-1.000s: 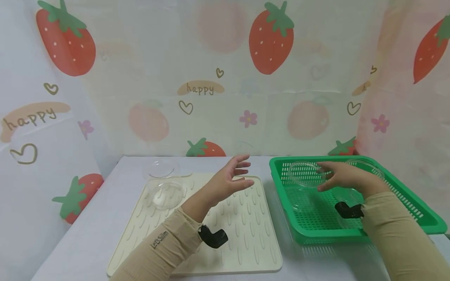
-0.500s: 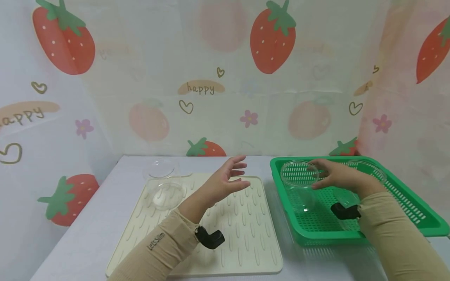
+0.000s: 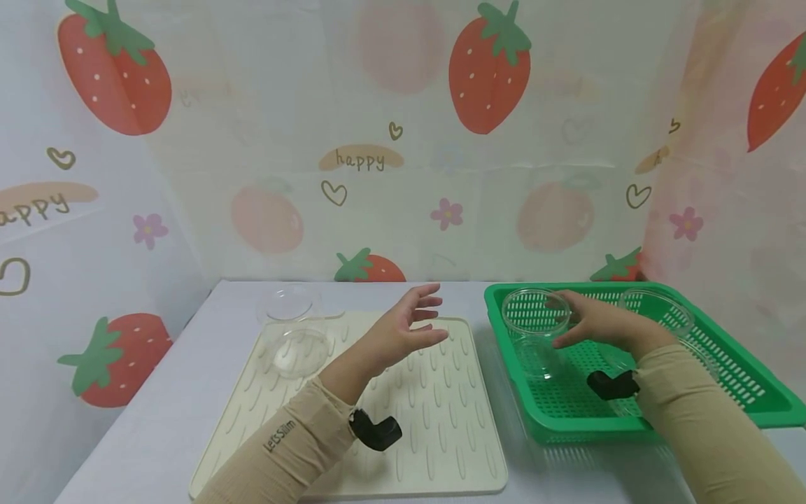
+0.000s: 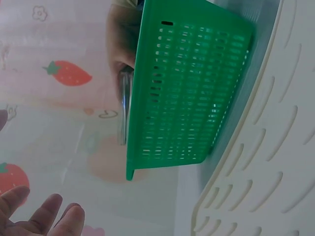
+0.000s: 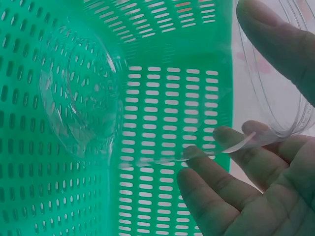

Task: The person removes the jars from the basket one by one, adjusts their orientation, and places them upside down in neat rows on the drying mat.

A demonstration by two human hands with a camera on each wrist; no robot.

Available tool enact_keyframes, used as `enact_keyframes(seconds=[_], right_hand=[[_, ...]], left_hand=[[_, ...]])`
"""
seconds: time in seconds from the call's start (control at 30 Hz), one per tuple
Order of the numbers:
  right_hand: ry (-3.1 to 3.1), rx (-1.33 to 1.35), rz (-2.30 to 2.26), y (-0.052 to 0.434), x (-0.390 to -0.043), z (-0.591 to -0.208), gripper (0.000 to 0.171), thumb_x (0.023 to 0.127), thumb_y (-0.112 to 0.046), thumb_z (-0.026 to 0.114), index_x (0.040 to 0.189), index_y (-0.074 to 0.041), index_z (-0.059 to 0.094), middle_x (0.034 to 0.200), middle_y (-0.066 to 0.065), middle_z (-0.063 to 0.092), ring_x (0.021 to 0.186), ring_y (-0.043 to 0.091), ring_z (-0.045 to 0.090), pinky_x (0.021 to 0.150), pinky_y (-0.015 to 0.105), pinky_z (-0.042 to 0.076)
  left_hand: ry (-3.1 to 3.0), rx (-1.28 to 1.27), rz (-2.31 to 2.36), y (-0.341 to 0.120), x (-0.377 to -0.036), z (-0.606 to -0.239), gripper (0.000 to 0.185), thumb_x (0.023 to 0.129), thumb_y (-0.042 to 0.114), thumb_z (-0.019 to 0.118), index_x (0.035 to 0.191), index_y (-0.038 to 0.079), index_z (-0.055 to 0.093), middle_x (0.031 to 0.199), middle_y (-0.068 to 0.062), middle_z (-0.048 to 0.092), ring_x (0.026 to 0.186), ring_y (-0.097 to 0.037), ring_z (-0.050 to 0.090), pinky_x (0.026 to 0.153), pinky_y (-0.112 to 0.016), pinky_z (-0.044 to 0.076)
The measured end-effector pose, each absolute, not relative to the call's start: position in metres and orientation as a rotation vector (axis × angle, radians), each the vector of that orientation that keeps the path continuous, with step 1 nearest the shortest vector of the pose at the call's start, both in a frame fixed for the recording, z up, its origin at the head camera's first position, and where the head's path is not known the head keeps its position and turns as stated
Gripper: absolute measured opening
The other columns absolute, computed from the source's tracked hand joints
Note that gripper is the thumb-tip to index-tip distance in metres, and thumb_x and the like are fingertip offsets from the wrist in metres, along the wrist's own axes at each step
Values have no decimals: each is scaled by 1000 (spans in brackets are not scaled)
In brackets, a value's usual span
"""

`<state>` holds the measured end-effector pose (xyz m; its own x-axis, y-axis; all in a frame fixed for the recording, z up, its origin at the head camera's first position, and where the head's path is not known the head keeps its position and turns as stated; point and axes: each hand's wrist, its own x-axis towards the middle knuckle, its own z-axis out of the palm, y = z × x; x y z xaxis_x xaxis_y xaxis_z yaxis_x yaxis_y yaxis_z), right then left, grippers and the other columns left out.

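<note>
your right hand [image 3: 601, 322] is the nearer one: the cup [image 3: 534, 343] lies at its 9 o'clock, inside the basket [image 3: 592, 424], toward the basket's 10 o'clock corner. read the clock flat on the table, with 12 away from you. the cup's long axis runs about upright, mouth up, so your grip comes at it from the side, across that axis. your right thumb sits by the wall at about 4 o'clock and your fingers curve round at about 2, so you hold the cup by its side (how firmly, you can't tell from here). whether its base touches the basket floor isn't clear either.

your left hand [image 3: 393, 329] hangs over the mat [image 3: 441, 406], well apart from the cup, which lies at its 3 o'clock. its fingers are loose and spread, with nothing in them. a second cup [image 3: 294, 332] stands at its 9 o'clock. a third cup [image 3: 656, 313], partly hidden, sits in the basket at your right hand's 3 o'clock.
</note>
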<state>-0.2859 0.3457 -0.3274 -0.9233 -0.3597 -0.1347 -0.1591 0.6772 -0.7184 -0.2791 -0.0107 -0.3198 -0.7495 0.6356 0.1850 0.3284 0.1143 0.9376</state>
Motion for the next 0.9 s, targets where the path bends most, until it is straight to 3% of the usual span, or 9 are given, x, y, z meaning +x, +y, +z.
enact_keyframes(seconds=[0.23, 0.63, 0.9], right_hand=[[2703, -456, -1064, 346, -287, -326, 94, 75, -33, 73, 143, 0, 16, 145, 23, 23, 127, 49, 25, 96, 56, 34], [2751, -600, -1177, 344, -291, -326, 86, 79, -25, 72, 144, -4, 19, 143, 23, 28, 131, 46, 19, 102, 59, 22], [2755, -609, -1179, 342, -288, -324, 86, 79, -25, 72, 145, -8, 19, 143, 22, 28, 131, 47, 19, 101, 60, 24]], left_hand=[[2130, 953, 1684, -10, -279, -320, 69, 86, 10, 62, 143, 12, 23, 140, -12, 34, 128, -26, 35, 101, -37, 36], [2127, 955, 1683, -11, -280, -320, 69, 87, 11, 62, 143, 13, 23, 140, -11, 34, 129, -27, 34, 100, -41, 37], [2122, 958, 1683, -10, -280, -321, 69, 87, 12, 61, 143, 13, 23, 140, -11, 34, 130, -29, 34, 100, -42, 37]])
